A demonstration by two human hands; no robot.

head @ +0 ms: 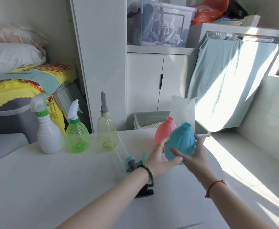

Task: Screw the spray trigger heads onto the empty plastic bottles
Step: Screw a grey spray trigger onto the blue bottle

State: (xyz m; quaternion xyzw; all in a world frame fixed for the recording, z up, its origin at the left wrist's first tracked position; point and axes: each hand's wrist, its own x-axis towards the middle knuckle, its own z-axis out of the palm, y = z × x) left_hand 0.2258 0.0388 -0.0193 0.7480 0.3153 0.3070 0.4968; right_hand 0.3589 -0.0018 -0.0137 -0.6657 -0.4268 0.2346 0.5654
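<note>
Bottles with heads fitted number three; both hands [176, 156] cup the headless blue plastic bottle [180, 142], fingers [198, 141] wrapped round it; the pink plastic bottle [164, 131] waits.

Pretty cluttered room: white cabinet [160, 76] with a clear storage bin [160, 23] on its shelf, and a bed with pillows [11, 55] and a yellow floral cover [19, 83] on the left. Strong sunlight falls across a pale blue cloth [226, 80] on the right.

Legible text, labels, numbers: none found.
I can read no lettering on the bottles, the trigger heads, the storage box or the cabinet from my feed; every surface I check shows plain or too blurred.
</note>
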